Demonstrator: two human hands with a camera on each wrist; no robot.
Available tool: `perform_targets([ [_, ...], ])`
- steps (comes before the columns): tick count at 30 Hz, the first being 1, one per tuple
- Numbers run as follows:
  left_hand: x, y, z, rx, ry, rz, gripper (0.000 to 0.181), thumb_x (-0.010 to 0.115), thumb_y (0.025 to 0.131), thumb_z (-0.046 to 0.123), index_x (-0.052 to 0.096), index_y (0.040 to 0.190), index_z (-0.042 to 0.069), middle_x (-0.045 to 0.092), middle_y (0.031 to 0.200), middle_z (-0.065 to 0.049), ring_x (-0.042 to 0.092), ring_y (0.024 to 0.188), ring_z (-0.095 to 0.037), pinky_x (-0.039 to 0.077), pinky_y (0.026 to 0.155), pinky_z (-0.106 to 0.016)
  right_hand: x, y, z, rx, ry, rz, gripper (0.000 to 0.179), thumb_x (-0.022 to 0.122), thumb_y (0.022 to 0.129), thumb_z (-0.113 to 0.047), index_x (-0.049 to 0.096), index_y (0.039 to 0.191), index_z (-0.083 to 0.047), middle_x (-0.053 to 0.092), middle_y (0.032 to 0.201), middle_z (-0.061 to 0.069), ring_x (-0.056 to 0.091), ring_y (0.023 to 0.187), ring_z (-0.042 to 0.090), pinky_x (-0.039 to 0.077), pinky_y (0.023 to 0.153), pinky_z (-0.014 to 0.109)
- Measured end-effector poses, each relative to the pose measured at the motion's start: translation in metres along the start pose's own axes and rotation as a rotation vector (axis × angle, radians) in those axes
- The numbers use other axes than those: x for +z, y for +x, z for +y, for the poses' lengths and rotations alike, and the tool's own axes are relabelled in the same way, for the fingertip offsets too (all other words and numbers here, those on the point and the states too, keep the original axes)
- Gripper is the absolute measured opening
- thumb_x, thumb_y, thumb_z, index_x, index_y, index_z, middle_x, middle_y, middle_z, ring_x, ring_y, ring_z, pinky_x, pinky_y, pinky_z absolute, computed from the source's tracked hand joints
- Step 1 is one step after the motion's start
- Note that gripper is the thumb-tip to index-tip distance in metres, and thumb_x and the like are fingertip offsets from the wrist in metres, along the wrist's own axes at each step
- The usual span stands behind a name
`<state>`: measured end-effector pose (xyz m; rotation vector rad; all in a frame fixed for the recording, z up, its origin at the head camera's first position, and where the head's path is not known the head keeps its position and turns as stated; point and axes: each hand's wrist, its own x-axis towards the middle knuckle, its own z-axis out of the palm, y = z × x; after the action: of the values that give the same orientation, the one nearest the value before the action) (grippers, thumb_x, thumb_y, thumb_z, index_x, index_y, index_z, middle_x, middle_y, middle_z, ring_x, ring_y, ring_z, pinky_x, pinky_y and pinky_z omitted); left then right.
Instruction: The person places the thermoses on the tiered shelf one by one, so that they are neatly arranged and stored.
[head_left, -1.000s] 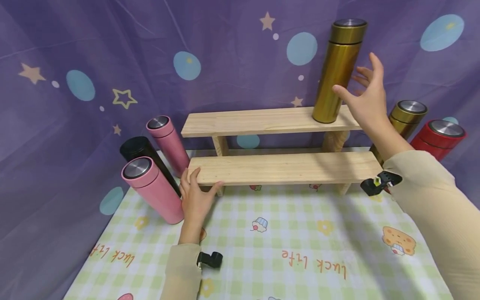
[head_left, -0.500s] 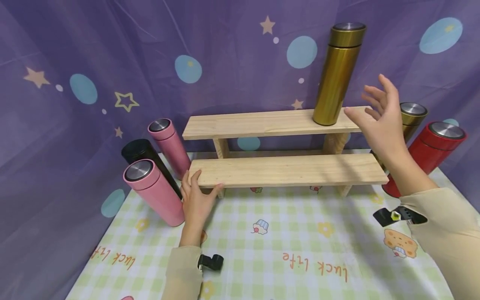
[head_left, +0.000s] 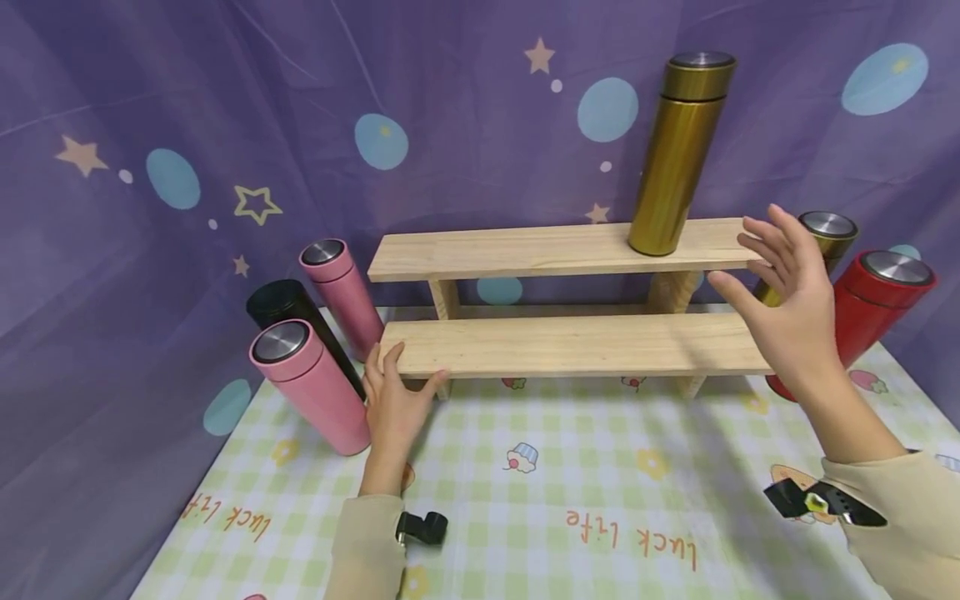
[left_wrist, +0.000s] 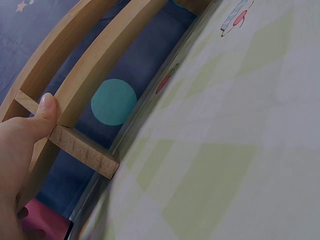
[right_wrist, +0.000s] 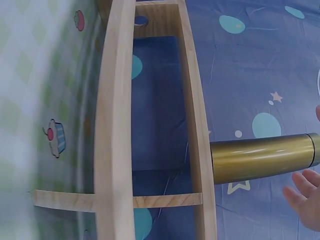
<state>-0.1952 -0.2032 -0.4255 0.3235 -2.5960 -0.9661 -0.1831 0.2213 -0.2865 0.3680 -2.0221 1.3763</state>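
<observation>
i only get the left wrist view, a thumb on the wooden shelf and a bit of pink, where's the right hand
Observer: The right hand is up near the right end of the wooden shelf, holding nothing.
Operator: anything standing on the shelf
Observer: Yes, a tall gold bottle stands on the upper board, right of its middle.
Operator: and past the right end
Observer: A red bottle and a second gold bottle, both partly hidden behind the right hand in the head view.
</observation>
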Motion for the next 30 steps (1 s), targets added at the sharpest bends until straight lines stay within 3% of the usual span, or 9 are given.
perform_targets([
  [18,-0.001,-0.001,-0.002,0.006,0.006,-0.014,0.095,0.068,0.077,0.072,0.035,0.151,0.023,0.01,0.162,-0.009,0.013,0.147,-0.033,0.031,0.1,-0.067,-0.028,-0.041,0.027,0.002,-0.032,0.043,0.077,0.069,0.083,0.015,0.04,0.15,-0.01,0.054,0.141,0.003,0.052,0.125,0.01,0.038,0.1,0.016],
  [30,-0.001,0.0,-0.001,0.004,0.011,-0.011,0.094,0.069,0.078,0.07,0.035,0.151,0.022,0.01,0.162,-0.009,0.013,0.147,-0.033,0.033,0.099,-0.067,-0.059,-0.067,0.045,0.06,-0.195,0.055,0.079,0.071,0.081,0.015,0.041,0.149,-0.012,0.053,0.143,-0.001,0.052,0.12,0.0,0.037,0.097,0.01],
])
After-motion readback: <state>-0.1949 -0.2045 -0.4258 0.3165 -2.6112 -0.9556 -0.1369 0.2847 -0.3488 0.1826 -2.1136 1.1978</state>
